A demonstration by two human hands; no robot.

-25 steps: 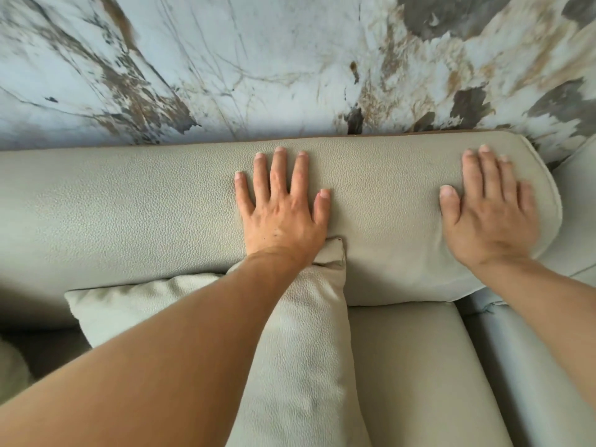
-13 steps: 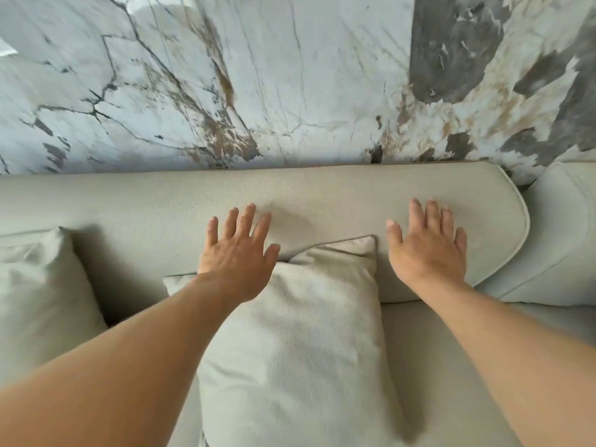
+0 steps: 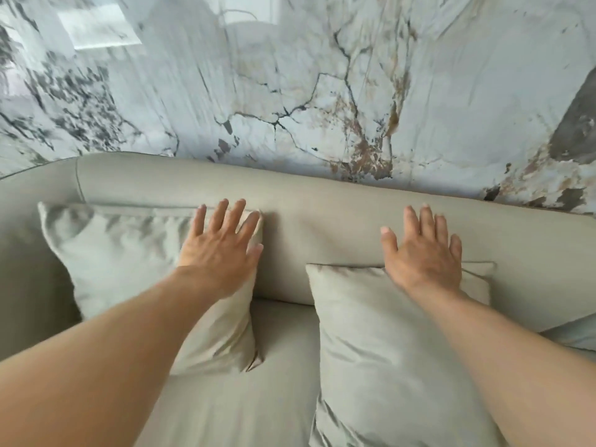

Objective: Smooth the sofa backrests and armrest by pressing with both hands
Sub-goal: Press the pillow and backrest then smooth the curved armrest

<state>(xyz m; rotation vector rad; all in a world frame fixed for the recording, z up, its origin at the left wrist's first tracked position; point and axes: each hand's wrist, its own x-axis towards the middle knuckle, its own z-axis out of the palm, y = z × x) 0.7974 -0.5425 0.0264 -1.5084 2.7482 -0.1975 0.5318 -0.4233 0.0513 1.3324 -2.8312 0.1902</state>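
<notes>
A long pale grey-beige sofa backrest runs across the middle of the head view, against a marble wall. My left hand is flat with fingers spread, lying over the upper right corner of the left throw cushion, fingertips near the backrest. My right hand is spread flat against the backrest, its heel over the top edge of the right throw cushion. Neither hand holds anything. The frame is motion-blurred.
The seat cushion shows between the two throw cushions. A seam at the far left marks where the backrest curves toward the sofa's left end. The marble wall rises directly behind the backrest.
Both hands and my view have shifted left along the backrest. The sofa's right end has left the frame, and the left cushion and left seam have come into view.
</notes>
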